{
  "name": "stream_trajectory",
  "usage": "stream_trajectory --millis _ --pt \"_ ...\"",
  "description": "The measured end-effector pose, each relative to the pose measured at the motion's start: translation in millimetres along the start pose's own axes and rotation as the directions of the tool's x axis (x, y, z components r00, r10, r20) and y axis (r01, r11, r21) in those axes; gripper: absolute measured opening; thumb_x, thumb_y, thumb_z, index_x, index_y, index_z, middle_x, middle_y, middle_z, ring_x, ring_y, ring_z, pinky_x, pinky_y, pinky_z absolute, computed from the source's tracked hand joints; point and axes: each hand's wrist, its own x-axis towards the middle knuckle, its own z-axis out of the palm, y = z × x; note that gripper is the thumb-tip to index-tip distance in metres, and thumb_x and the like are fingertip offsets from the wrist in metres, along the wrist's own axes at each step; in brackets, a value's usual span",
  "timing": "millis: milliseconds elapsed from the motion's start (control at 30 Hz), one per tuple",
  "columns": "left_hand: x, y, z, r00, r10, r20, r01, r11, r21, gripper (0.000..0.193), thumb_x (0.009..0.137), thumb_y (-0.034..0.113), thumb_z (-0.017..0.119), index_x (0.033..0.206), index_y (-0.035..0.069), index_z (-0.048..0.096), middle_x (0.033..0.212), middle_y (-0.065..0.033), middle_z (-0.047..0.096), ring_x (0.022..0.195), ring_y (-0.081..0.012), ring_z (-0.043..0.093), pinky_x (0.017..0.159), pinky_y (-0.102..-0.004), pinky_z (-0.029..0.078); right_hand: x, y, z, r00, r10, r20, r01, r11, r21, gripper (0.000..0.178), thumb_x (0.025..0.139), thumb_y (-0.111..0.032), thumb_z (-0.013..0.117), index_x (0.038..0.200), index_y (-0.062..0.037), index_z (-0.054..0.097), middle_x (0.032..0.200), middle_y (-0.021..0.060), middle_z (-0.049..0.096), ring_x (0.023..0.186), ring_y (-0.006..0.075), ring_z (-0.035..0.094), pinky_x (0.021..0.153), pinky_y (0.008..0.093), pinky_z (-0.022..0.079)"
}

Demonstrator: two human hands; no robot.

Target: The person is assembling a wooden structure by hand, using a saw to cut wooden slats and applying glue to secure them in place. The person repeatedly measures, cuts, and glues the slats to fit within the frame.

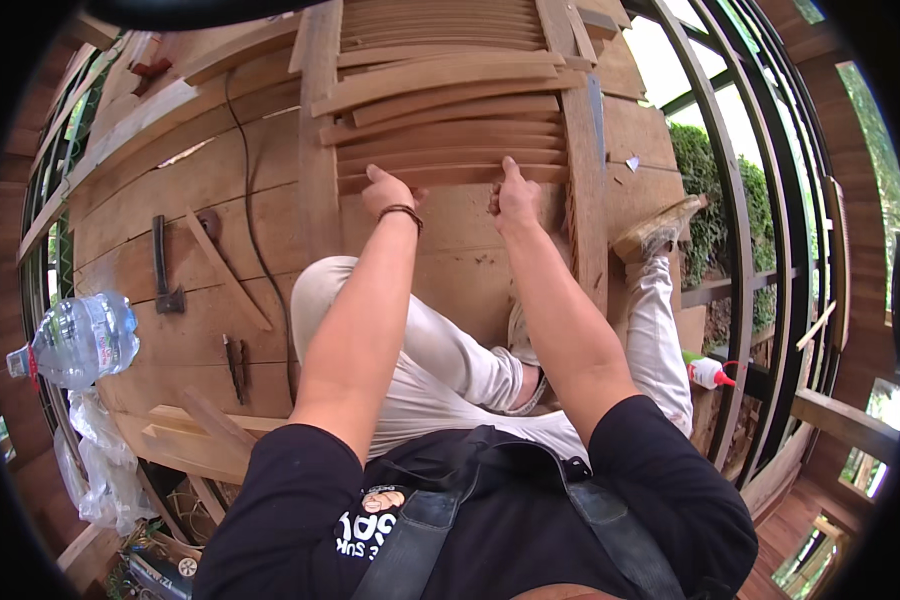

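Wooden slats (440, 14) filled the far part of the louvred frame (586, 200); loose slats (440, 84) lay across it, and its open near part looked left to fill. Remotely, I had the left hand (392, 192) and right hand (516, 198) apparently pinching the frame's nearest slat (457, 176).

can't see far end of slatted frame (460, 157), cut by top edge, can't see most fingertips on L hand (392, 194) & R hand (516, 199), curled under, can't ID thin dk tool (236, 368), too sm.
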Motion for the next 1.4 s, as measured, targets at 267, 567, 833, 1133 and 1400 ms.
stream_trajectory --millis 267,567,833,1133,1400 --pt "2 6 10 0.999 0.0 0.042 0.003 0.998 -0.067 0.061 0.109 0.05 0.038 0.121 -0.005 0.062 0.103 -0.0184 0.073 0.071 -0.0317 0.074 0.052 -0.0338 0.064 -1 -20 7 0.999 0.044 -0.001 -0.044 0.999 0.008 0.031 0.099 -0.032 0.068 0.088 -0.0071 0.055 0.064 0.0051 0.051 0.045 0.0144 0.044 0.039 0.0305 0.032" --pt "15 0 16 0.998 0.06 0.001 -0.06 0.996 -0.066 0.061 0.108 0.05 0.041 0.123 -0.006 0.061 0.111 -0.0195 0.071 0.08 -0.0341 0.074 0.049 -0.0392 0.063 10 -19 12 0.998 0.056 0.021 -0.055 0.998 -0.034 0.029 0.097 -0.038 0.071 0.092 -0.0123 0.058 0.064 0.0027 0.053 0.045 0.0132 0.044 0.038 0.0293 0.034" --pt "5 -18 19 0.992 0.074 0.098 -0.068 0.995 -0.067 0.064 0.105 0.058 0.044 0.124 -0.002 0.058 0.089 -0.0182 0.073 0.074 -0.0298 0.074 0.049 -0.0387 0.06 -4 -17 -30 0.997 0.059 0.044 -0.042 0.944 -0.326 0.04 0.095 -0.043 0.073 0.094 -0.0049 0.06 0.069 0.006 0.061 0.053 0.0143 0.056 0.044 0.0283 0.042" --pt "-14 -94 54 0.843 0.019 0.538 0.014 0.998 -0.057 0.045 0.1 0.049 0.064 0.114 0.007 0.06 0.078 -0.0081 0.07 0.065 -0.0212 0.069 0.051 -0.0351 0.057 -101 13 -212 0.554 -0.786 0.274 0.667 0.222 -0.711 0.02 0.099 -0.019 0.067 0.094 0.0003 0.067 0.083 0.0108 0.065 0.073 0.0213 0.062 0.066 0.0363 0.05" --pt "-19 -52 63 0.914 -0.033 0.404 0.115 0.977 -0.181 0.036 0.105 0.035 0.062 0.121 0.003 0.06 0.096 -0.0177 0.072 0.067 -0.0299 0.072 0.057 -0.0418 0.062 -76 46 -271 0.574 -0.807 0.14 0.426 0.148 -0.893 0.057 0.096 -0.033 0.066 0.138 0.0017 0.052 0.134 0.0241 0.057 0.129 0.0422 0.051 0.11 0.0493 0.042"
